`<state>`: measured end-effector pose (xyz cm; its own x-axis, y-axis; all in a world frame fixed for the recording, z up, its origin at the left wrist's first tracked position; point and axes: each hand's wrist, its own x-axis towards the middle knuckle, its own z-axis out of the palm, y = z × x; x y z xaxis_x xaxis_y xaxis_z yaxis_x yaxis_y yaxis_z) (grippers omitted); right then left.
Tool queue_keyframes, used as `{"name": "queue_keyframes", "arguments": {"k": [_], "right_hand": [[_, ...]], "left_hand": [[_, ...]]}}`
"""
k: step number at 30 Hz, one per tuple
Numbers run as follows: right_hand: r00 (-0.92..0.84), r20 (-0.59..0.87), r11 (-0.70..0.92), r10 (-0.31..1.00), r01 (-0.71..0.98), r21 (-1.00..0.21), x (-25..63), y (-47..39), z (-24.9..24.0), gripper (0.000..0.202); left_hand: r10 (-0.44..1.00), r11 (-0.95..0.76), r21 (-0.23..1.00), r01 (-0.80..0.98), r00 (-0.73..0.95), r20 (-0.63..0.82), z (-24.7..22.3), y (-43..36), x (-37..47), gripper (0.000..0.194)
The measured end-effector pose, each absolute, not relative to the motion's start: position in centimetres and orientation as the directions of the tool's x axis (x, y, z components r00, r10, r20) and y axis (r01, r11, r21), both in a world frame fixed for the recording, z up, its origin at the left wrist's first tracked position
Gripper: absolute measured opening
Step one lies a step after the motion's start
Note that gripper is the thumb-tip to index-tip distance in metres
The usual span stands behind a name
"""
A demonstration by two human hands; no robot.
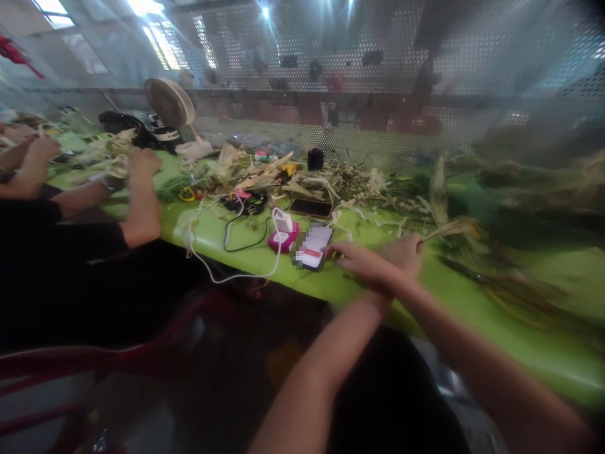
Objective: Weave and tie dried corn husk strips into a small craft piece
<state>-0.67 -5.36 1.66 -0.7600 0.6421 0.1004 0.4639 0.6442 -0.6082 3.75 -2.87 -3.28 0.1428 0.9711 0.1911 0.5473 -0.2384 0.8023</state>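
Observation:
My forearms cross over the front edge of the table. My right hand (357,260) reaches left across the other arm, and its fingertips are at the right edge of a lit smartphone (314,246) lying on the table. Its fingers are partly stretched and hold nothing that I can see. Just beyond it, my left hand (405,253) is closed on a pale dried corn husk (449,230) that sticks out to the right. The right arm partly covers that hand and wrist.
A white charger (282,221) with a cable stands on a magenta block (271,243). Behind lie a dark phone (311,208) and heaped dried husks (269,173). A fan (170,102) stands at the back left. Other people's hands (144,162) work on the left of the green table (250,258).

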Motion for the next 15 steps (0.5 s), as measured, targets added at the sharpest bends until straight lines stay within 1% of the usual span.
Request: {"name": "queue_keyframes", "arguments": {"k": [1, 3, 6, 8, 10, 11, 13, 14, 15], "right_hand": [[-0.757, 0.086, 0.645, 0.648, 0.485, -0.59, -1.0, -5.1, 1.5, 0.043], [-0.75, 0.072, 0.65, 0.657, 0.516, -0.558, -1.3, -4.6, 1.4, 0.044], [-0.759, 0.048, 0.657, 0.649, 0.527, -0.539, -1.4, -4.3, 1.2, 0.042], [-0.755, 0.041, 0.646, 0.654, 0.529, -0.55, -1.5, -4.3, 1.2, 0.039], [-0.74, 0.089, 0.639, 0.667, 0.506, -0.579, -1.4, -4.7, 1.5, 0.037], [-0.722, 0.14, 0.639, 0.677, 0.482, -0.599, -1.2, -5.1, 1.8, 0.036], [-0.64, 0.298, 0.646, 0.708, 0.418, -0.638, -0.3, -6.0, 2.4, 0.033], [-0.565, 0.386, 0.649, 0.73, 0.393, -0.651, 0.4, -6.5, 2.6, 0.03], [-0.461, 0.47, 0.645, 0.753, 0.377, -0.665, 1.3, -7.0, 2.8, 0.026]], "left_hand": [[0.968, -0.249, 0.77, 0.587, 0.155, 0.195, -3.3, -2.7, 3.7, 0.028], [0.965, -0.263, 0.756, 0.6, 0.159, 0.209, -3.5, -2.5, 3.6, 0.029], [0.964, -0.263, 0.77, 0.581, 0.129, 0.232, -3.7, -2.4, 3.7, 0.029], [0.965, -0.258, 0.79, 0.556, 0.11, 0.237, -3.7, -2.4, 3.6, 0.028], [0.97, -0.238, 0.831, 0.503, 0.088, 0.224, -3.4, -2.5, 3.4, 0.027], [0.975, -0.218, 0.864, 0.454, 0.072, 0.208, -3.1, -2.7, 3.3, 0.025], [0.986, -0.163, 0.952, 0.258, -0.001, 0.169, -2.4, -3.4, 3.4, 0.02], [0.988, -0.141, 0.983, 0.116, -0.047, 0.147, -2.0, -3.8, 3.4, 0.018], [0.984, -0.13, 0.988, -0.086, -0.132, 0.118, -1.6, -4.3, 3.6, 0.019]]}}
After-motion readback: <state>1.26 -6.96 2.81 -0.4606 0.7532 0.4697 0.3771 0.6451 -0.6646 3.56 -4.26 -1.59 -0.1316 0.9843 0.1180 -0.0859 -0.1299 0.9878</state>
